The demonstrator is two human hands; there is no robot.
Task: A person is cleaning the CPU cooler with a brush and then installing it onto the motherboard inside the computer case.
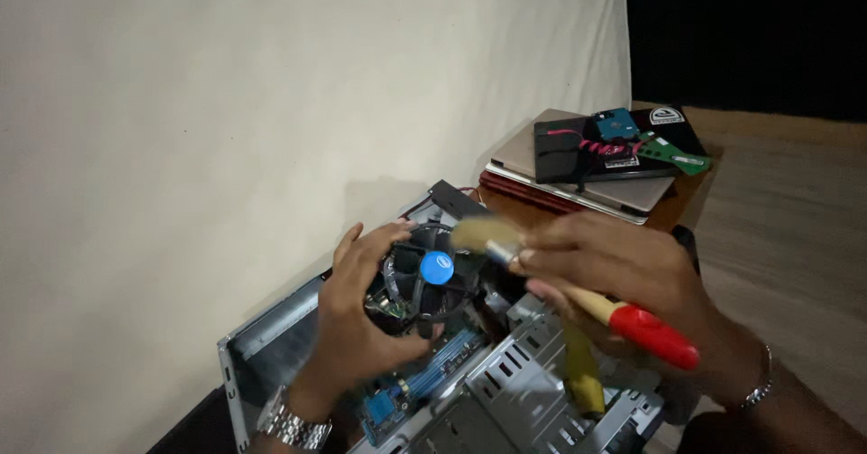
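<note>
An open grey computer case lies in front of me with its board showing. My left hand wraps around the black cooler fan, which has a round blue sticker on its hub. My right hand holds a paintbrush with a wooden shaft and a red handle end. Its pale bristles sit blurred just above the fan's right edge. Blue slots on the board show below the fan. A watch is on my left wrist and a bracelet on my right.
A stack of laptops rests on a wooden surface at the back right, with a blue drive, a green circuit strip and wires on top. A white backdrop hangs behind. A yellow strap crosses the case's metal bay.
</note>
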